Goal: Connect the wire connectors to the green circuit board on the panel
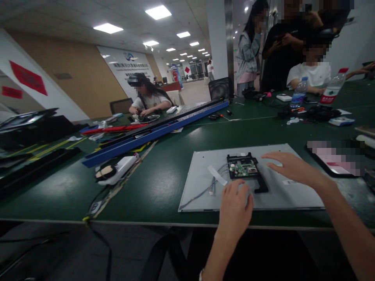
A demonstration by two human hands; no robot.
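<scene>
A grey metal panel (199, 171) lies flat on the green table near the front edge. A small green circuit board (242, 168) sits in a black bracket (260, 186) on the panel, with a white ribbon strip (217, 175) and thin wires (202, 193) to its left. My left hand (236, 205) rests on the panel's near part just below the board, fingers loosely curled and empty. My right hand (288, 167) hovers over the panel to the right of the board, fingers stretched out flat, holding nothing.
A long blue rail (155, 130) runs diagonally across the table. A white device with a cable (115, 171) lies left of the panel. Two water bottles (299, 93) and tools stand far right. Several people sit or stand at the table's far side.
</scene>
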